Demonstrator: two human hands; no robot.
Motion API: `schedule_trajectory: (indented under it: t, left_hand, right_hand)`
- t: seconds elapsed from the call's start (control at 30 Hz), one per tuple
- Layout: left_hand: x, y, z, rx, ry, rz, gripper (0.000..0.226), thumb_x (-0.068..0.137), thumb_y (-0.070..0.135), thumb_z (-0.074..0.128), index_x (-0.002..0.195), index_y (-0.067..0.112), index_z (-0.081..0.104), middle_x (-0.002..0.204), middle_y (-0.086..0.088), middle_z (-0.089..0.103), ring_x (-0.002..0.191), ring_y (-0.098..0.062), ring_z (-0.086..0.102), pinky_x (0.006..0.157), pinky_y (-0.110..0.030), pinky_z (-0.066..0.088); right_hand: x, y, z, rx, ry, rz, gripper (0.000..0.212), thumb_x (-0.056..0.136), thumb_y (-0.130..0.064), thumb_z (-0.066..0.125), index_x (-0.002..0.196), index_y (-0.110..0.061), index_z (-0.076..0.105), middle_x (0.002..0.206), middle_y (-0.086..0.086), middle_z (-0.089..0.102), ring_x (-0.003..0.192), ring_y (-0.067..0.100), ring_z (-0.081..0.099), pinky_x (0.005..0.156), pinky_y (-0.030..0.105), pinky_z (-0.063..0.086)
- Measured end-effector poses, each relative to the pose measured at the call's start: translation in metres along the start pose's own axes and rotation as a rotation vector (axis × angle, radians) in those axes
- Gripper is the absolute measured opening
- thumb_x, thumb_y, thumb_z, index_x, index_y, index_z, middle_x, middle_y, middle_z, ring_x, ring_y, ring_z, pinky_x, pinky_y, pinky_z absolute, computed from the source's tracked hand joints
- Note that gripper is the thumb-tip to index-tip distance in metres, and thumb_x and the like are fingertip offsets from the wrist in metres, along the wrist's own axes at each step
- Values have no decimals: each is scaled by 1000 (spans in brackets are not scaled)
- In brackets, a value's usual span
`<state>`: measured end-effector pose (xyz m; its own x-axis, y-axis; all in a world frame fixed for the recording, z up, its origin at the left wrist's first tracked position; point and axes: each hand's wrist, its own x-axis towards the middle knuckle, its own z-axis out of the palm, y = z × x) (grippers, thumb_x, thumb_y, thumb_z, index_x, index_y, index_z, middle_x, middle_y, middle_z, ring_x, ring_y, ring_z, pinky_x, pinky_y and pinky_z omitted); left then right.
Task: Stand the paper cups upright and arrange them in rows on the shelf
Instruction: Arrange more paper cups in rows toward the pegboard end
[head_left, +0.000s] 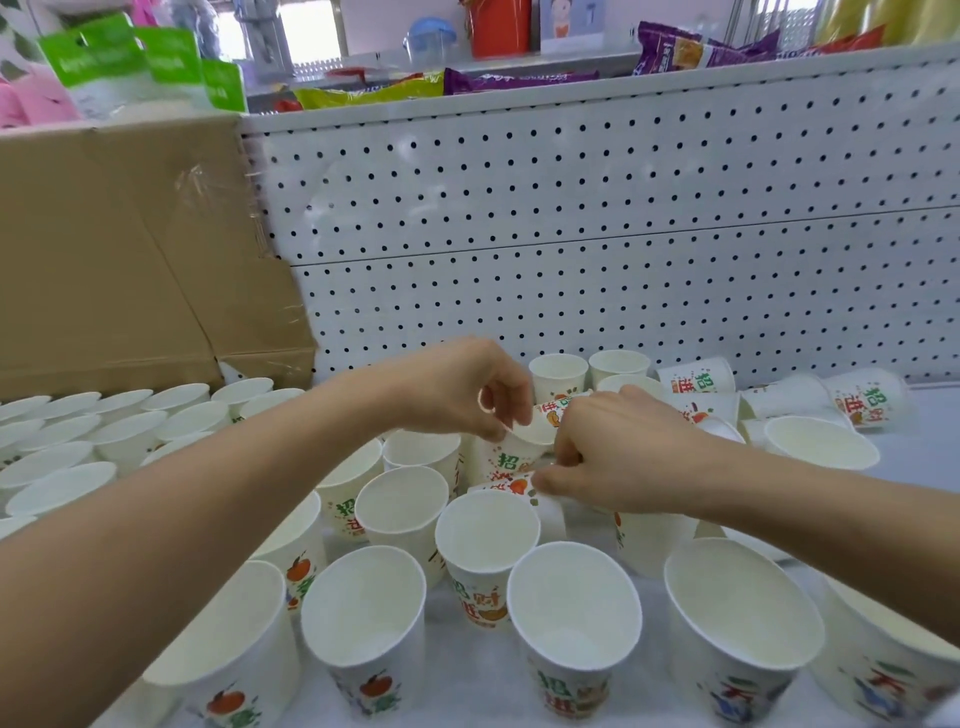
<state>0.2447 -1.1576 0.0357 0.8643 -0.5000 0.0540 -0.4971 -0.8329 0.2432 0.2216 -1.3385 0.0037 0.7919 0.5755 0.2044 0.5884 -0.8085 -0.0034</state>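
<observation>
Your left hand (457, 395) and right hand (628, 452) meet at the centre over a tilted cup (501, 460). The left fingers (493, 415) curl over its rim and the right fingers (563, 454) pinch it from 3 o'clock. Upright cups (488, 530) crowd the shelf (467, 675) at 6 o'clock, touching one another. Rows (130, 431) stand at 9 o'clock before a box (104, 249). Fallen cups (862, 397) lie at 2 o'clock against the pegboard (571, 208).

Taped cardboard box (104, 249) at left; behind, green-labelled packs (156, 57), purple snack bags (675, 49), perhaps a red tub (500, 26).
</observation>
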Motion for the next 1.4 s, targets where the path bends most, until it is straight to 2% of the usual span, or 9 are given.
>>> schedule_trajectory:
  t: [0.1,0.33,0.43,0.5,0.6,0.73,0.93,1.17,1.4]
  left_hand:
    - [-12,-7,4,69,2,-40,16,79,16,77,87,29,74,82,16,68,83,2,56,69,-5,41]
    - [-26,-14,11,73,54,-59,10,79,18,78,86,25,76,83,14,71,82,4,57,68,-2,38]
    - [-27,-15,12,79,73,-51,10,82,17,76,89,24,75,85,14,71,80,5,58,68,1,36]
    - [-28,-15,13,88,80,-46,12,83,17,75,91,25,75,87,14,71,81,4,60,68,1,37]
    - [-28,-18,14,93,81,-45,12,82,17,75,91,26,75,87,14,72,83,1,61,70,0,39]
    - [-32,-21,15,82,62,-44,11,80,23,77,90,28,75,87,17,71,83,5,60,72,-3,41]
    - [-18,-20,3,-53,146,-48,15,89,32,67,103,28,72,97,19,70,89,13,58,76,-4,40]
    - [64,-5,21,63,64,2,27,96,17,55,121,24,63,119,6,62,100,-12,59,89,-32,49]
    - [110,4,37,138,-41,2,40,92,21,63,131,26,55,127,7,59,90,-10,51,78,-23,40]
  right_hand:
    - [-1,-3,4,17,0,27,45,86,-46,55,55,-16,45,56,-1,45,55,14,37,67,33,28]
    - [3,-5,4,263,-19,89,26,81,-32,64,71,-7,68,58,1,51,60,15,43,53,26,28]
    - [3,0,-4,150,51,-26,18,84,-29,59,77,-15,68,76,-2,62,75,16,52,64,26,34]
    - [1,6,-13,8,86,-147,14,89,-31,55,84,-26,66,83,-10,57,86,13,48,76,28,34]
    - [0,17,-19,-100,39,-297,11,92,-38,55,94,-34,65,80,-19,44,86,5,37,75,26,27]
    - [-5,28,-15,-117,-64,-370,16,90,-47,56,101,-40,65,91,-18,47,93,3,38,85,26,33]
    - [3,75,-50,289,89,-123,17,88,-36,62,103,-40,67,94,-21,62,85,-7,57,72,18,43]
    - [22,122,-32,68,-129,59,21,92,-32,60,112,-35,65,107,-11,63,95,6,59,85,26,49]
    - [33,135,-8,34,-191,72,31,88,-39,62,119,-37,60,113,-10,55,102,10,52,91,28,45]
